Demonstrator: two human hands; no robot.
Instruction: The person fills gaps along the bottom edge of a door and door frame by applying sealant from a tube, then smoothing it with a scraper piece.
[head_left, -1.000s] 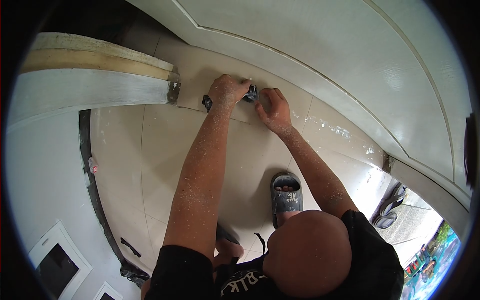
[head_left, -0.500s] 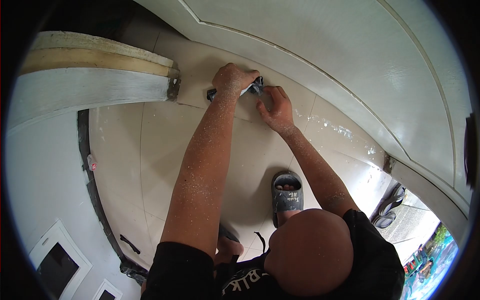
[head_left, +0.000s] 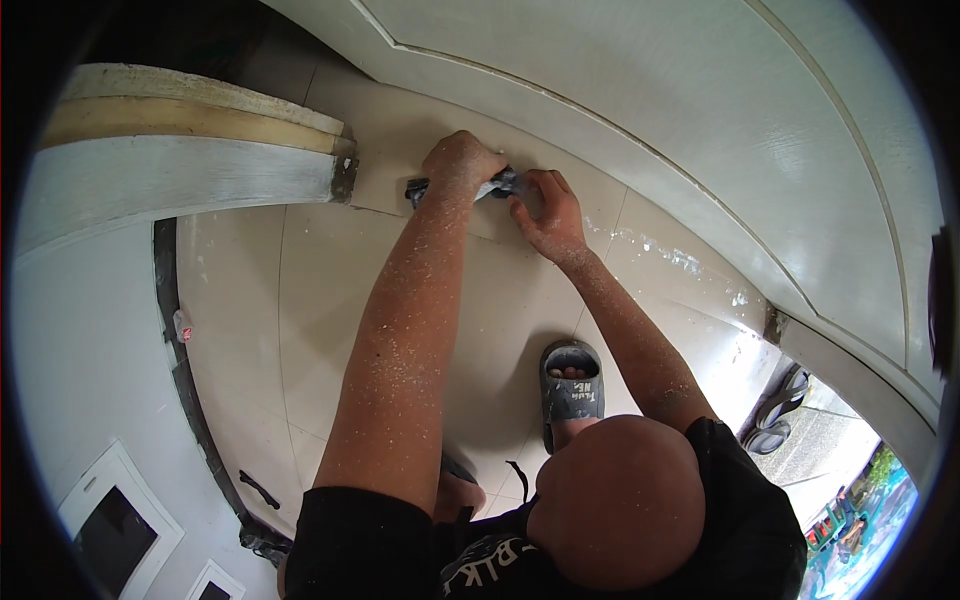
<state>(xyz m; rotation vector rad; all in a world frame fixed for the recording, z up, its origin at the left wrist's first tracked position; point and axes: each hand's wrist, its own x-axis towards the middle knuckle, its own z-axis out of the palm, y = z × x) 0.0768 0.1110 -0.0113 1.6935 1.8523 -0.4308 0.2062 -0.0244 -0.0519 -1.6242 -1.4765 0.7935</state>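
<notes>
My left hand point(head_left: 462, 158) is closed over a long object point(head_left: 418, 190) with dark ends and a pale middle strip, held low over the tiled floor. Most of that object is hidden under the hand, so I cannot tell its kind. Just to the right, my right hand point(head_left: 553, 222) has its thumb and fingers curved and apart, fingertips right at the object's dark right end. White dust specks cover both forearms.
A pale panelled door point(head_left: 640, 90) borders the floor point(head_left: 380, 290) at the upper right. A thick door edge point(head_left: 250, 165) juts in from the left. One foot wears a grey slipper point(head_left: 573, 385); slippers point(head_left: 770, 435) lie by the doorway. White spots mark the tiles.
The object has shifted slightly left with my left hand, and its dark right end sits a little lower. My right hand has barely moved.
</notes>
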